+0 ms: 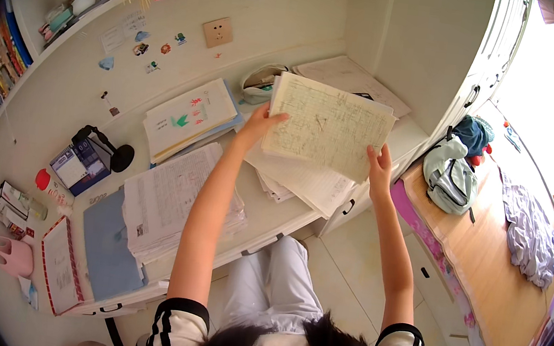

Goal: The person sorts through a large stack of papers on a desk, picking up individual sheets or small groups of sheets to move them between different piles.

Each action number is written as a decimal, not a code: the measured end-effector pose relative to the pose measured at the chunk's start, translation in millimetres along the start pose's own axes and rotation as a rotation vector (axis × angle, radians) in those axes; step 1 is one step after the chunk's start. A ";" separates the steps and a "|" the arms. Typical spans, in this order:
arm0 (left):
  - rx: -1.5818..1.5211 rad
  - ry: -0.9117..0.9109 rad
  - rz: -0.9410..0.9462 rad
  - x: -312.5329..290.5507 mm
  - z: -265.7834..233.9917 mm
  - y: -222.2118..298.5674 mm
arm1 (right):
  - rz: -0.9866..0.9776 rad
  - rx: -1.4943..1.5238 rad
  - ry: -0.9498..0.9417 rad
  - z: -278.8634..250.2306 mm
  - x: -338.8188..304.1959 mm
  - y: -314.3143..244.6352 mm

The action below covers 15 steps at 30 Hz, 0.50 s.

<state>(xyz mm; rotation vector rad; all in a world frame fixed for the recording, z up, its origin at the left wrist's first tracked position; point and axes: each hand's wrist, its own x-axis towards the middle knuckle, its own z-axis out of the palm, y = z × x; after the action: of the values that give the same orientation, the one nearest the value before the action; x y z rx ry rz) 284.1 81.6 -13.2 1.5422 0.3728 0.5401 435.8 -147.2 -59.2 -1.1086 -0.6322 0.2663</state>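
Note:
Both my hands hold up a stack of paper sheets [327, 127], the top one yellowish and covered in faint writing. My left hand [263, 124] grips its left edge, thumb on top. My right hand [379, 166] pinches the lower right corner. Beneath the raised stack, more white papers [316, 188] lie on the desk, partly hidden. Left of them is a thick pile of printed sheets [174, 195], beside a blue folder [106, 242]. Behind that pile lies a stack of papers [190, 117] with a red and green picture on top.
A grey pencil case [260, 82] lies at the back of the white desk [237, 213]. To the left stand a desk calendar [81, 164], a black stand [120, 156] and a pink holder [12, 256]. A backpack [451, 174] and crumpled cloth [529, 232] rest on the wooden surface at right.

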 end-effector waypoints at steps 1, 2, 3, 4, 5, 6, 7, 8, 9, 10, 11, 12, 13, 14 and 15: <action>-0.056 -0.037 0.011 -2.0 -5.7 7.7 | 0.024 0.075 -0.046 3.1 3.9 0.2; -0.052 -0.030 0.013 -6.4 -10.3 12.0 | 0.025 0.081 -0.053 10.1 4.0 2.5; -0.038 0.030 0.024 -12.3 -13.4 15.5 | 0.015 0.084 -0.101 17.3 3.6 5.1; -0.024 0.088 0.036 -17.8 -16.0 17.6 | 0.006 0.087 -0.149 22.4 3.5 7.9; -0.022 0.093 0.040 -23.1 -18.3 17.7 | 0.002 0.091 -0.154 22.6 2.5 11.5; 0.083 0.079 0.041 -29.0 -19.8 17.2 | 0.037 0.029 -0.211 19.1 0.3 16.7; 0.186 0.065 0.041 -33.4 -21.2 16.5 | 0.071 -0.036 -0.266 14.9 -1.1 21.3; 0.189 0.073 0.044 -36.4 -27.1 13.4 | 0.069 -0.031 -0.274 12.9 -1.2 23.9; 0.225 -0.007 -0.035 -37.7 -33.8 6.7 | 0.145 -0.041 -0.305 10.1 -1.1 25.9; 0.259 -0.087 -0.116 -39.9 -39.4 1.2 | 0.223 -0.052 -0.337 9.8 -2.4 29.7; 0.257 -0.084 -0.114 -41.5 -38.2 -1.5 | 0.222 -0.054 -0.340 12.9 -5.8 34.2; 0.284 -0.097 -0.120 -42.9 -34.7 -5.4 | 0.181 -0.137 -0.296 18.2 -10.7 40.2; 0.310 -0.108 -0.126 -44.1 -32.1 -8.8 | 0.142 -0.220 -0.253 22.4 -13.6 45.1; 0.304 -0.105 -0.129 -45.8 -27.4 -7.3 | 0.146 -0.224 -0.257 20.5 -12.2 48.2; 0.278 -0.041 -0.086 -46.6 -24.0 -4.8 | 0.086 -0.308 -0.255 17.4 -7.8 49.7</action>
<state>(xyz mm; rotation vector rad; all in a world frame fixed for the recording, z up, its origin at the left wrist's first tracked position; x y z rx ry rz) 232.6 76.4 -23.1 1.7928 0.4959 0.4005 424.5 -116.4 -101.1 -1.4132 -0.8738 0.3981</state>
